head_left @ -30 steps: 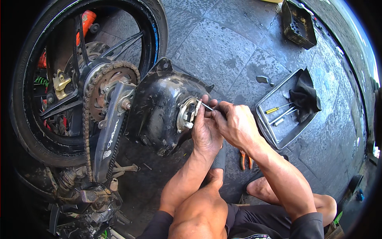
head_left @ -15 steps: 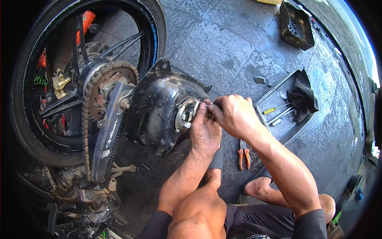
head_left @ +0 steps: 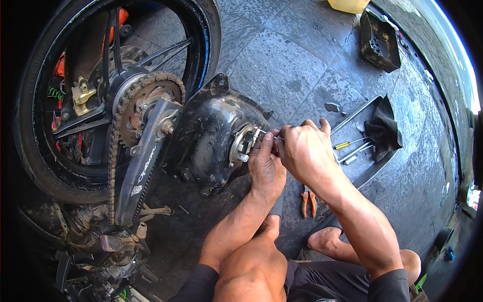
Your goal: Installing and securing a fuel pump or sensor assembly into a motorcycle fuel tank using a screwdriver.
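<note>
A dark, dirty fuel tank (head_left: 204, 128) lies on the floor between my knees and the wheel. Set in its side is a round metal fuel pump flange (head_left: 237, 146) with a white connector (head_left: 243, 157). My left hand (head_left: 265, 168) is closed right beside the flange, thumb and fingertips pinched together; what they grip is hidden. My right hand (head_left: 309, 148) is closed just to the right, almost touching the left fingertips. From its fingers a thin metal rod (head_left: 262, 132) points left to the pump fitting; the rod's other end is hidden in the hand.
At left stand a motorcycle wheel (head_left: 214, 45), chain (head_left: 114, 166) and swingarm (head_left: 143, 168). Orange-handled pliers (head_left: 308, 204) lie below my right wrist. A tray (head_left: 370, 173) at right holds a yellow-handled screwdriver (head_left: 343, 145) and black cloth (head_left: 383, 126). Farther back is a grimy box (head_left: 380, 48).
The whole view has shifted, so things sit slightly right and lower. My right hand has turned a little with its outer fingers lifted, and more of the thin rod shows.
</note>
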Motion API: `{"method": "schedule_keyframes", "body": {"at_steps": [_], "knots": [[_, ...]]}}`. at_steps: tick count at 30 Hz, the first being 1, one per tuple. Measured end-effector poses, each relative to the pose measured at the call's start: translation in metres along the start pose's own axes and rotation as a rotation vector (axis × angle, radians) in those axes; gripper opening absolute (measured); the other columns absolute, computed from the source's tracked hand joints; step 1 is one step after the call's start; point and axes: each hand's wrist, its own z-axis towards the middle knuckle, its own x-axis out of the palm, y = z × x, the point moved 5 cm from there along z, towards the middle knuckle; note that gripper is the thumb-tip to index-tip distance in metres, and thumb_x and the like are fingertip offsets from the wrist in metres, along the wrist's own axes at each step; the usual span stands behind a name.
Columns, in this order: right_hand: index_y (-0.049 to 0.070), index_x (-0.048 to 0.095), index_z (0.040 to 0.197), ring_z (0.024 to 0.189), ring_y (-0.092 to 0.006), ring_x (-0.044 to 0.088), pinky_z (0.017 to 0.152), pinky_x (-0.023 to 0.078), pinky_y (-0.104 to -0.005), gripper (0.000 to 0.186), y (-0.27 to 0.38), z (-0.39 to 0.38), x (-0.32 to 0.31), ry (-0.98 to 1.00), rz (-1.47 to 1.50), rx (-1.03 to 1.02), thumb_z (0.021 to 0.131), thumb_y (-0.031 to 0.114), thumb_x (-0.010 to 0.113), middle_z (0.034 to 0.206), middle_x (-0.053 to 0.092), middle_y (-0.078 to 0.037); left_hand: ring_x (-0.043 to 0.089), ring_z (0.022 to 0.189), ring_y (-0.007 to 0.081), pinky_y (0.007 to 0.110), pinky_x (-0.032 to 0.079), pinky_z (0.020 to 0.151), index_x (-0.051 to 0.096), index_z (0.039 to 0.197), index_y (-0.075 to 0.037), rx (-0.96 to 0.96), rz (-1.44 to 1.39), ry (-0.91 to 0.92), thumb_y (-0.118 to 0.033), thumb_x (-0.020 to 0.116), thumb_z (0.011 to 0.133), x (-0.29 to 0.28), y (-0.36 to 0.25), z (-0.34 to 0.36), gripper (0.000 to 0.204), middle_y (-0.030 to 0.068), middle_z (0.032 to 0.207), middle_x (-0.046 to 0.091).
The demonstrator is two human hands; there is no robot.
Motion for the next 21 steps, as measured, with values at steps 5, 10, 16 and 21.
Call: {"method": "schedule_keyframes", "body": {"at_steps": [5,10,16,21], "knots": [[0.002,0.070,0.087,0.093,-0.0382,0.070,0.107,0.037,-0.0714,0.022,0.008,0.001,-0.002,-0.033,-0.031,-0.004,0.091,0.023,0.066,0.076,0.071,-0.018,0.057,0.088,0.0070,0.022,0.047,0.083,0.070,0.110,-0.006,0.016,0.033,0.121,-0.024,0.062,0.105,-0.007,-0.001,0.007,0.021,-0.0008,0.095,0.064],[0.000,0.067,0.087,0.094,-0.0380,0.070,0.108,0.036,-0.0716,0.022,-0.001,-0.001,0.004,0.063,-0.020,0.007,0.090,0.022,0.069,0.076,0.070,-0.019,0.055,0.080,0.0060,0.023,0.046,0.078,0.067,0.098,-0.010,0.015,0.077,-0.131,-0.025,0.065,0.103,0.013,-0.005,-0.006,0.016,-0.0040,0.087,0.060],[0.002,0.070,0.089,0.094,-0.0366,0.070,0.108,0.036,-0.0725,0.021,0.010,0.001,-0.002,-0.008,-0.038,0.026,0.091,0.023,0.066,0.076,0.070,-0.018,0.056,0.083,0.0066,0.023,0.046,0.079,0.069,0.107,-0.006,0.023,0.059,0.041,-0.024,0.063,0.104,-0.008,-0.002,0.005,0.019,-0.0018,0.092,0.064],[0.001,0.066,0.087,0.094,-0.0382,0.070,0.109,0.035,-0.0722,0.020,0.003,0.001,0.000,0.029,-0.004,-0.006,0.092,0.020,0.066,0.074,0.069,-0.018,0.057,0.082,0.0072,0.023,0.047,0.079,0.067,0.100,-0.008,0.002,0.056,-0.095,-0.024,0.063,0.104,0.014,-0.004,-0.005,0.016,-0.0024,0.088,0.062]]}}
